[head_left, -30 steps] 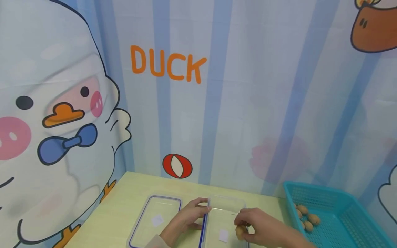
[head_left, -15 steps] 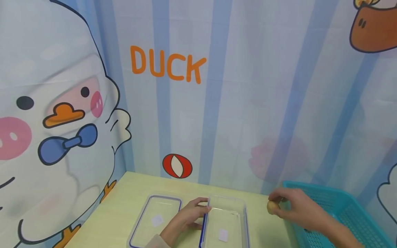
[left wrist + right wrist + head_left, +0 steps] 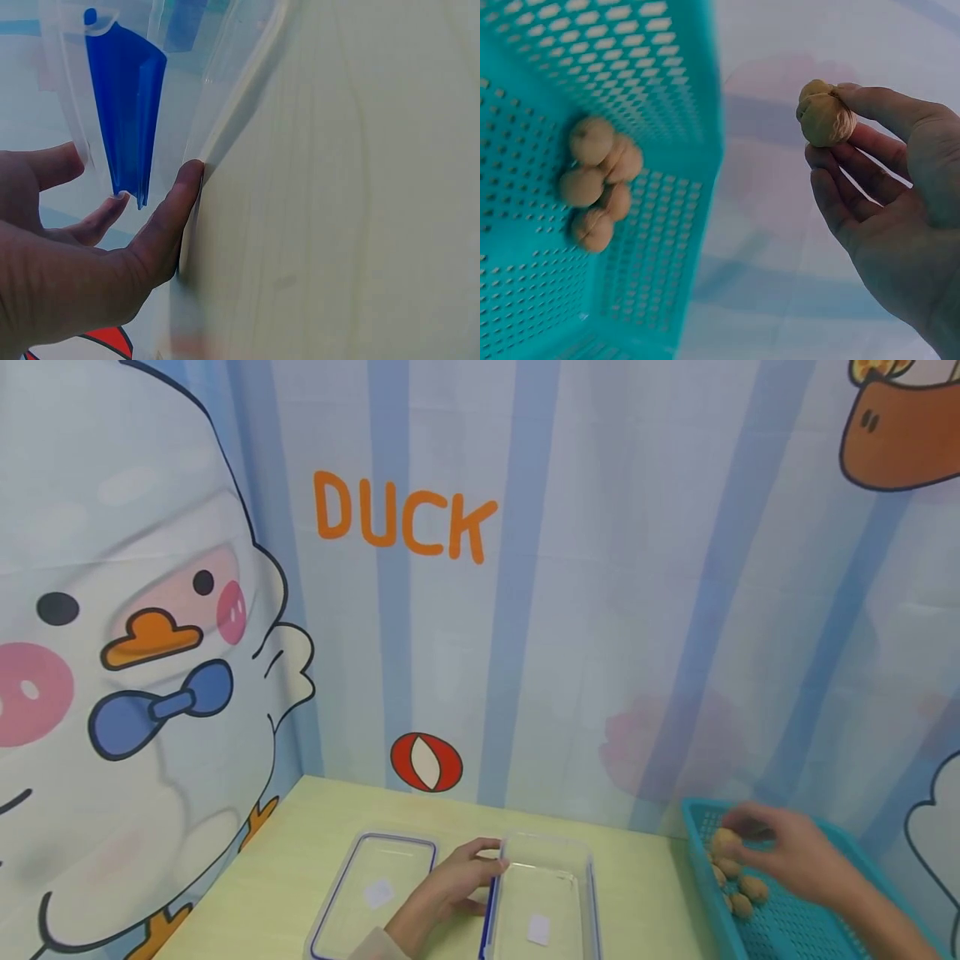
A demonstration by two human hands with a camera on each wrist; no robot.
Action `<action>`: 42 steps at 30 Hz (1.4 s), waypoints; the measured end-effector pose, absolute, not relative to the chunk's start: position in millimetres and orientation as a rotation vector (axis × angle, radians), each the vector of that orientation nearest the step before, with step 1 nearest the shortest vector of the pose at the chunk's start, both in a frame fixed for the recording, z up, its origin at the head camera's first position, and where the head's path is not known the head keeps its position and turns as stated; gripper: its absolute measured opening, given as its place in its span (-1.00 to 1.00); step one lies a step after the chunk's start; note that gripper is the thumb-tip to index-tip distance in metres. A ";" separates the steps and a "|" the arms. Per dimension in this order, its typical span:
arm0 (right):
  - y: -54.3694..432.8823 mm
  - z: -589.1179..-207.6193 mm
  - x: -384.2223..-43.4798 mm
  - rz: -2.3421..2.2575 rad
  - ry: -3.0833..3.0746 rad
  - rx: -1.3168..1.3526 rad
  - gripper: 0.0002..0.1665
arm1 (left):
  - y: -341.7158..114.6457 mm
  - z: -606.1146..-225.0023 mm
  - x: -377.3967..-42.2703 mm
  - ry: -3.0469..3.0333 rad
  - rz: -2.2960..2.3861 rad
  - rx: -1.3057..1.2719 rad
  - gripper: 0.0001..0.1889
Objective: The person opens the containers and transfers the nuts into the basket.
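My right hand pinches a walnut between thumb and fingertips, above the near-left side of the turquoise basket in the head view. Several more walnuts lie grouped on the basket floor. At the left long side of a clear plastic box, my left hand rests its spread fingertips against the wall and rim. The left wrist view shows those fingers around a blue latch flap hanging on that wall. Inside the box only a small white label shows.
A clear lid with a blue seal and a white label lies left of the box. Pale yellow tabletop stretches between box and basket. Behind the table hangs a printed duck curtain.
My right hand has carried the walnut from over the box, right across the table, to above the basket. My left hand keeps its place at the box.
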State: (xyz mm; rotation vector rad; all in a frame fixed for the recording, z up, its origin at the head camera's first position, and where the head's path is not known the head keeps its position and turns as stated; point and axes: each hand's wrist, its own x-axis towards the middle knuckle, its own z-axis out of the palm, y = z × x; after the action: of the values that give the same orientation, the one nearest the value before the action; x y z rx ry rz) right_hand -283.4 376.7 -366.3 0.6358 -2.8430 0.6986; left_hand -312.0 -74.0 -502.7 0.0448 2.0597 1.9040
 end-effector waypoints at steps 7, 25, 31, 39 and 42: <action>402.1 -379.4 -294.0 0.741 -2.939 0.455 -0.49 | -73.5 -504.6 -312.6 2.064 1.904 0.032 -0.43; 435.0 -426.8 -320.7 0.863 -3.011 0.288 -0.51 | -73.5 -503.9 -313.9 2.093 1.884 0.032 -0.42; 439.7 -434.3 -322.2 0.878 -3.010 0.326 -0.52 | -73.1 -501.1 -313.7 2.081 1.890 0.029 -0.42; 430.6 -422.2 -316.5 0.882 -2.958 0.347 -0.44 | -72.7 -500.2 -313.6 2.077 1.884 0.013 -0.42; 412.4 -405.2 -307.1 0.894 -2.903 0.405 -0.44 | -73.8 -500.6 -313.2 2.077 1.887 0.014 -0.42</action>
State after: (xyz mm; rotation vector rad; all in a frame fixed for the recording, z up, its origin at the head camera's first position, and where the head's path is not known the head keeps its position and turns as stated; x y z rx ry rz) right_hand -307.1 412.4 -405.2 0.4052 -2.9025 0.8945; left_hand -313.2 -73.8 -500.6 0.0141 2.0771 1.8869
